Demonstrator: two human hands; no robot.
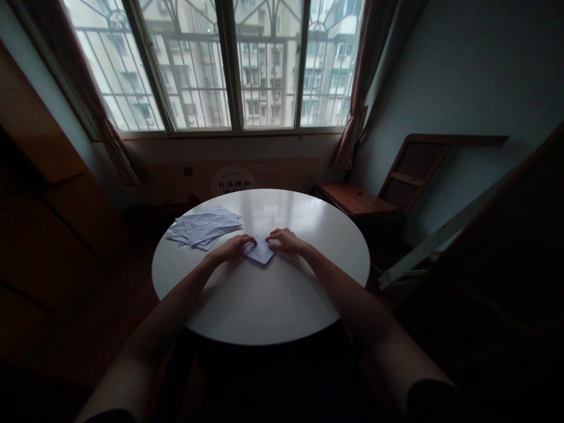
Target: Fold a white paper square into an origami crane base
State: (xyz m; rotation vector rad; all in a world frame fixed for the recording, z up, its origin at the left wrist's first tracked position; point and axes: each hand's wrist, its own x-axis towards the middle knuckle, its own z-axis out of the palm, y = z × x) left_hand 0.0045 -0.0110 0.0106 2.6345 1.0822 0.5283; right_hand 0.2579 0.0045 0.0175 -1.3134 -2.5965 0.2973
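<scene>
A small folded sheet of white paper (261, 253) lies on the round white table (264, 311), one corner pointing toward me. On its left edge, my left hand (234, 247) is closed, with thumb and fingers pinching the paper. From the other side my right hand (285, 241) grips the upper right edge, its fingers bent. Parts of the paper's edges are hidden under my fingertips. Beyond my left hand is a loose, overlapping pile of creased white papers (203, 225).
Behind the table stands a barred window (264, 76) with curtains tied at both sides. A wooden stool or low bench (355, 198) is at the back right, near a leaning wooden frame (414, 170). Wooden cabinets (39, 205) line the left.
</scene>
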